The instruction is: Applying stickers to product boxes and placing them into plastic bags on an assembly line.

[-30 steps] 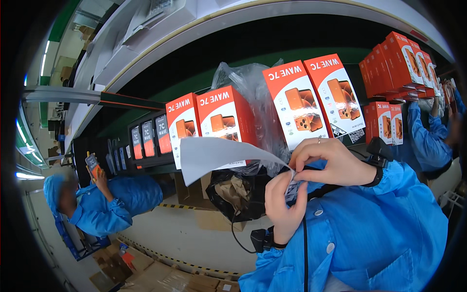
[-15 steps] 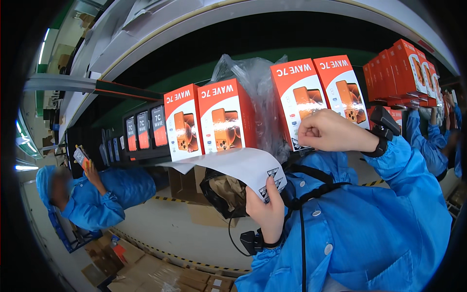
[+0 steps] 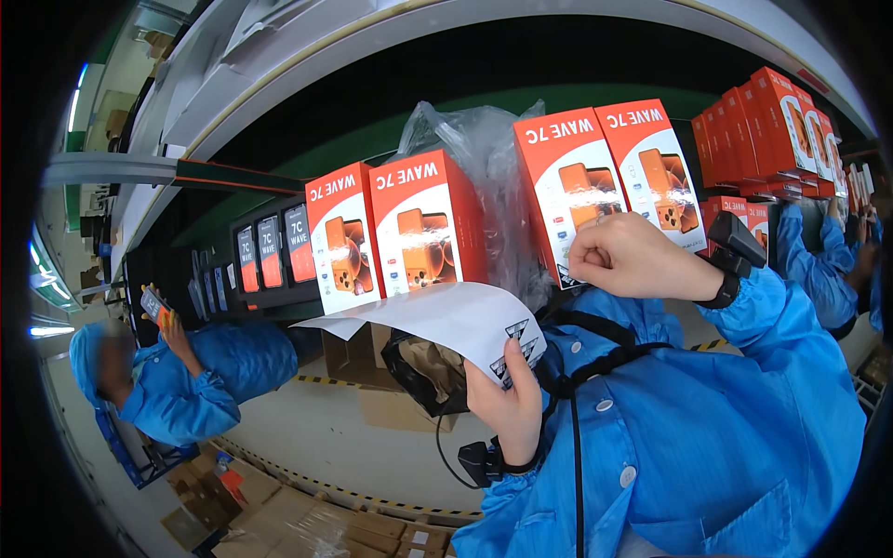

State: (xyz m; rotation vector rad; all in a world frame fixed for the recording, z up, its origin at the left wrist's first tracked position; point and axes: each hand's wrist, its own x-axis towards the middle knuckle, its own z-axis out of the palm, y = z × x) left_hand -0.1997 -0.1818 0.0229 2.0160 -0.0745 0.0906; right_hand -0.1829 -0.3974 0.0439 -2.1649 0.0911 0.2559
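"White paper, that curling sheet (image 3: 428, 312): where is it held?"

"At its right end, by the left hand (image 3: 507, 400). The thumb presses on it beside a black printed pattern (image 3: 514, 349). The free end arcs leftward, overlapping in view the lower edges of two orange-and-white smartphone boxes (image 3: 423, 246)."

"And the right hand (image 3: 637, 253)?"

"In front of a second pair of smartphone boxes (image 3: 572, 167), fingers curled in. I can't tell whether anything is pinched there, or whether it touches the box."

"What's between the pairs?"

"A crumpled clear plastic bag (image 3: 498, 177). Below the sheet there's a black bin liner (image 3: 409, 377) with brown paper (image 3: 437, 367) inside."

"Farther left?"

"Three smartphones (image 3: 270, 251) standing in a dark tray (image 3: 277, 294), and a co-worker (image 3: 191, 391) in blue holding another smartphone (image 3: 156, 305)."
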